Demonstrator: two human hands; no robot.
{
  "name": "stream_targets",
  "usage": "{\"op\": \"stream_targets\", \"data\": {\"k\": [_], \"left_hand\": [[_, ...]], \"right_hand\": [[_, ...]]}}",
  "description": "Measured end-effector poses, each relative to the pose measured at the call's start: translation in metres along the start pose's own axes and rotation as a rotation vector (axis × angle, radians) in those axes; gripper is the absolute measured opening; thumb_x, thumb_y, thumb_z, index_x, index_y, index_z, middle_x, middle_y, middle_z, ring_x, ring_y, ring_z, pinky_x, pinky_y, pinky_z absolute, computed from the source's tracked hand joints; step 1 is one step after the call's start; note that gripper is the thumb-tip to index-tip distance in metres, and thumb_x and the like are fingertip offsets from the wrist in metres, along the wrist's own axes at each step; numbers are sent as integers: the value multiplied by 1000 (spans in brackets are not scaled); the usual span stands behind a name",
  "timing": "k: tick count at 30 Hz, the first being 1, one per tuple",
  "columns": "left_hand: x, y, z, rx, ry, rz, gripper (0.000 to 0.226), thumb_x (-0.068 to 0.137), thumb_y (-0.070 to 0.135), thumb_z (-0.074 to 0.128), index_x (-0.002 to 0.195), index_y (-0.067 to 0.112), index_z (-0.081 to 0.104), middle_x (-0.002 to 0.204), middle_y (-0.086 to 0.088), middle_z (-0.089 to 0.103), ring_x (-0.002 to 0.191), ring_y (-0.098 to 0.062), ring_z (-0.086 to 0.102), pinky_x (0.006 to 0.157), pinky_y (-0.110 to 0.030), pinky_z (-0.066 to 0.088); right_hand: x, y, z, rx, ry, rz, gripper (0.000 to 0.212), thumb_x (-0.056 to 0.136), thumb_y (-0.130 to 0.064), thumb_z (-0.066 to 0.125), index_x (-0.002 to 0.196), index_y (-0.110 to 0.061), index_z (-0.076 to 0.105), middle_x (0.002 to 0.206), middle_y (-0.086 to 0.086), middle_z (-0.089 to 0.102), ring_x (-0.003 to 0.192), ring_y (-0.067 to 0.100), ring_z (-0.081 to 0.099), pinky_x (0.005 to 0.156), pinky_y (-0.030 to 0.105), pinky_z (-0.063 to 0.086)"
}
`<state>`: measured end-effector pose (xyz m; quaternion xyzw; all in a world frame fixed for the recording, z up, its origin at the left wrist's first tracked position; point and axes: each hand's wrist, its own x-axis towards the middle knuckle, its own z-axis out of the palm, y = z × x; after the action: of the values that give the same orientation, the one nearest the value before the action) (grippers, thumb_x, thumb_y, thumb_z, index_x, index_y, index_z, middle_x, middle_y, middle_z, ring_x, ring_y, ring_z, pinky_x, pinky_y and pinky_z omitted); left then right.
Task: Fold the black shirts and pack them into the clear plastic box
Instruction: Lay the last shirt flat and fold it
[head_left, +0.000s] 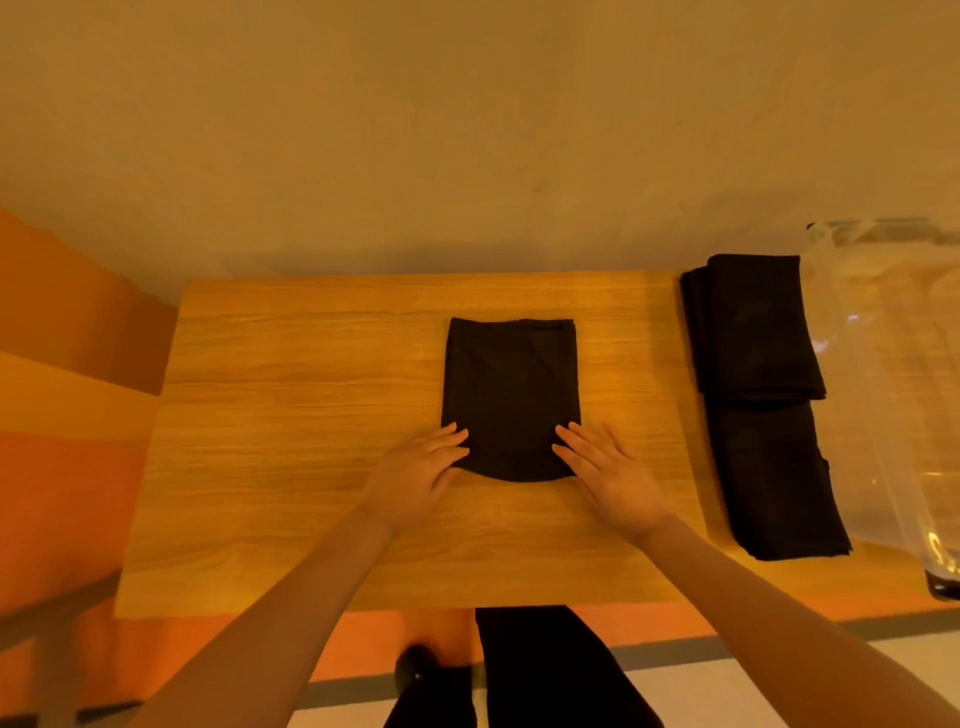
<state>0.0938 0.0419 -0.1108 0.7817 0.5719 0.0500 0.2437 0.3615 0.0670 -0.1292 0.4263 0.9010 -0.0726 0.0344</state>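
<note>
Table (311, 415) of pale wood grain fills the middle of the head view, its far edge against a plain wall. Next in size, the clear plastic box (893, 395) stands at the table's right end, partly cut off by the frame edge; through its transparent walls only glare and reflections show, and whether any cloth lies inside cannot be told. Just left of the box, touching or nearly touching its wall, lie two piles of folded black shirts: the far pile (753, 327) near the back edge and the near pile (779, 478) toward the front, their ends meeting. At the table's centre one black shirt (509, 395) lies flat, folded to a narrow rectangle with a rounded near edge. The left hand (421, 475) rests with straight fingers on the shirt's near left corner; the right hand (608, 470) lies likewise flat, fingers extended, on the near right corner. Neither hand grips anything.
</note>
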Motion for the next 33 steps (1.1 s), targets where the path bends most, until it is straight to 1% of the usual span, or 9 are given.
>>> {"op": "stream_targets", "data": {"k": [3,6,10,16,20,23,26,29,33], "left_hand": [[-3,11,-6,-285,18,-244,31,95,20,50,125,17,57,133,3,53,126,-10,45,102,-22,35],[-6,19,-18,-459,6,-385,26,94,24,52,117,18,61,104,5,62,97,-12,60,79,-19,46],[-3,21,-29,-646,150,-473,10,94,22,53,100,20,60,85,8,59,78,-2,54,66,-16,41],[30,15,-22,-704,330,-606,18,96,21,47,107,11,58,93,4,56,88,-9,54,64,-12,39],[56,17,-26,-764,413,-651,23,97,24,46,112,10,55,100,3,56,95,-10,53,69,-15,39],[77,18,-27,-884,338,-658,30,91,24,57,119,14,52,106,7,50,101,-6,48,81,-20,39],[87,11,-20,-865,288,-680,36,88,20,62,122,18,52,117,3,53,114,-12,49,89,-23,41],[88,8,-13,-849,376,-771,33,91,19,57,123,16,51,132,-6,52,126,-16,44,92,-21,36],[87,10,-6,-772,434,-737,34,92,19,56,125,13,50,126,-7,56,119,-18,51,87,-19,39]], "right_hand": [[2,-9,-13,248,11,93,38,78,-9,72,115,-15,64,125,4,61,120,19,54,104,41,42],[4,-16,-34,715,-81,410,30,94,-16,51,123,-13,58,112,1,62,101,11,58,81,15,44],[9,-17,-49,1108,-48,638,19,95,-18,50,110,-14,62,89,-2,62,79,5,57,64,13,42],[49,-11,-49,1085,-3,664,14,97,-20,45,96,-15,58,82,-4,58,79,13,56,64,21,43],[74,-2,-41,1036,25,754,31,99,-25,42,122,-8,54,103,3,59,96,17,56,71,21,40],[82,4,-36,1047,60,815,36,99,-24,40,130,-8,48,119,7,57,110,21,54,77,21,40],[85,12,-35,1163,99,840,31,98,-26,44,125,-11,49,110,0,59,105,17,55,67,14,41],[79,12,-33,1323,54,812,45,89,-20,61,130,-19,45,115,-3,56,110,14,54,80,23,51],[68,7,-22,1254,88,880,46,89,-13,60,132,-23,46,125,3,56,115,17,55,90,32,52]]}}
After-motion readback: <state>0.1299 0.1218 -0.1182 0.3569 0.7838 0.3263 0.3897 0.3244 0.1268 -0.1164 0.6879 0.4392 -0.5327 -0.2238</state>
